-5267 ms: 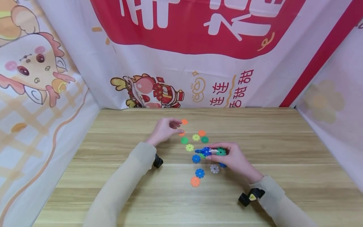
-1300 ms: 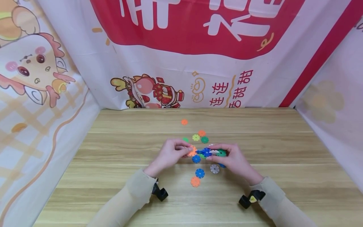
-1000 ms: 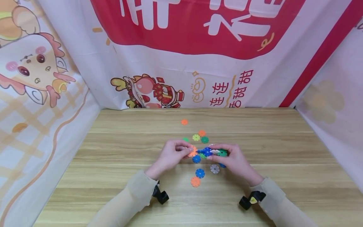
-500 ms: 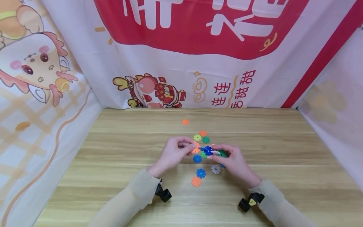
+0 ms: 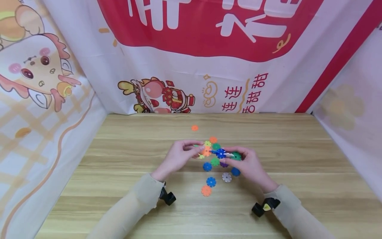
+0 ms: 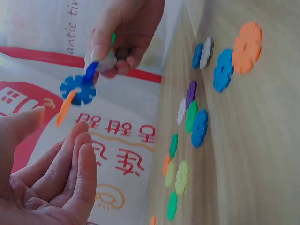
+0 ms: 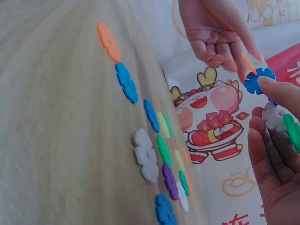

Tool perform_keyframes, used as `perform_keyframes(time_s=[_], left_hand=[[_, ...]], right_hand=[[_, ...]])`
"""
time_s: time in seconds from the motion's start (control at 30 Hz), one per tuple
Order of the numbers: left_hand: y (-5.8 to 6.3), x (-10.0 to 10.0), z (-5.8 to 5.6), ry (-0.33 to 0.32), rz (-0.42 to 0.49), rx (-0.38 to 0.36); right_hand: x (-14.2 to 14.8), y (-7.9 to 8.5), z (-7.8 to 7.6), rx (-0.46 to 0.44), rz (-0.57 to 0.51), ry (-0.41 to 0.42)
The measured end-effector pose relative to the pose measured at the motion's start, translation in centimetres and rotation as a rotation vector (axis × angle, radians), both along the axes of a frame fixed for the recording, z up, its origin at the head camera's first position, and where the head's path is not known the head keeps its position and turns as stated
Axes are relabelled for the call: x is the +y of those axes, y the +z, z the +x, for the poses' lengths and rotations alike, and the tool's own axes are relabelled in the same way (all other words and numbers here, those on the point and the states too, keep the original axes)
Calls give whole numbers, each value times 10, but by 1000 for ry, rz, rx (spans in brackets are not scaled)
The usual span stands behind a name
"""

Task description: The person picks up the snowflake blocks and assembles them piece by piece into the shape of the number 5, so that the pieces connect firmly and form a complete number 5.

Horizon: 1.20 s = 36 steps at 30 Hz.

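Observation:
My right hand (image 5: 249, 166) pinches a short chain of notched plastic snowflake discs, held above the table. Along it run an orange disc (image 5: 206, 151), a blue disc (image 6: 77, 90), a dark blue disc (image 5: 221, 153), a white disc (image 7: 273, 116) and a green disc (image 5: 236, 156). The orange disc sits edge-on in a slot of the blue one, at the chain's left end. Close around that orange disc is my left hand (image 5: 180, 154); its thumb and fingers stand apart on either side of it in the left wrist view.
Loose discs lie on the wooden table (image 5: 119, 159) below the hands: an orange disc (image 5: 206, 191), a blue disc (image 5: 211, 182), a white disc (image 5: 226, 177), a purple disc (image 7: 170, 182) and several others. A printed cloth (image 5: 179, 59) hangs behind the table's back edge.
My left hand has brought an orange disc from the table to the chain's left end, and its fingers have since loosened from it. Both hands have shifted slightly toward the back.

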<state>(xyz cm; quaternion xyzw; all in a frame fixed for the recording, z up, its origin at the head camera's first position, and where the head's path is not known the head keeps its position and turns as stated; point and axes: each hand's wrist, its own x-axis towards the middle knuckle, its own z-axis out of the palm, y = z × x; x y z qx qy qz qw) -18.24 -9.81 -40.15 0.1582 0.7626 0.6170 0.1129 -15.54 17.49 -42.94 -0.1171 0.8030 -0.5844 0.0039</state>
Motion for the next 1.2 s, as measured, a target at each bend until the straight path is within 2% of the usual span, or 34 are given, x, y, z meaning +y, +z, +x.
perform_keyframes(time_s=[0.13, 0.27, 0.5, 0.73, 0.9, 1.2], left_hand=[[-1, -9, -12, 42, -9, 35], [-5, -13, -23, 75, -41, 37], [-16, -11, -38, 72, -198, 40], [-34, -11, -54, 46, -285, 44], [-39, -10, -60, 31, -371, 30], [-38, -5, -66, 16, -492, -12]], right_hand=[[4, 2, 0, 6, 9, -21], [7, 2, -1, -3, 27, -30], [8, 4, 0, 8, 36, -23], [9, 5, 0, 16, 47, -26], [8, 5, 0, 21, 45, -17], [7, 4, -1, 20, 42, -9]])
